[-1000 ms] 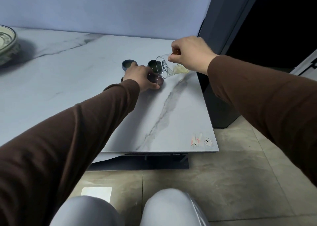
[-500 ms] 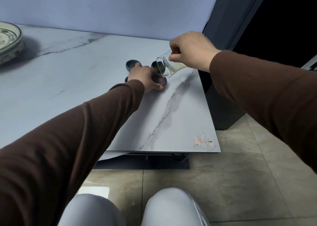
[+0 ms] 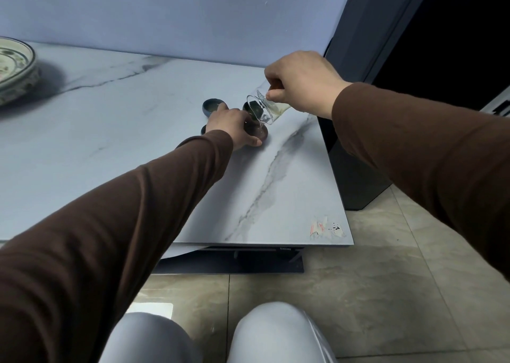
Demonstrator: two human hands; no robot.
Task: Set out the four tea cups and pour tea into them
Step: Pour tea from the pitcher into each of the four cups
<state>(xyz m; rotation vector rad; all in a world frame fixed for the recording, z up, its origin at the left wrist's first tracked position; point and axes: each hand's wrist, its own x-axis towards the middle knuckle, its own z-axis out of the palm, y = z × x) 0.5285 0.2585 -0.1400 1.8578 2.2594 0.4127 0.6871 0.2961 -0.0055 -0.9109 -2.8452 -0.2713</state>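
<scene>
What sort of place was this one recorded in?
Probably a room in a home: a marble-look table against a plain wall, a tiled floor, and a painted ceramic bowl on the table's far left.

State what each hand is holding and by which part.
The right hand grips a tilted glass pitcher by its upper side. The left hand steadies a dark brown tea cup on the table, fingers around its side.
</scene>
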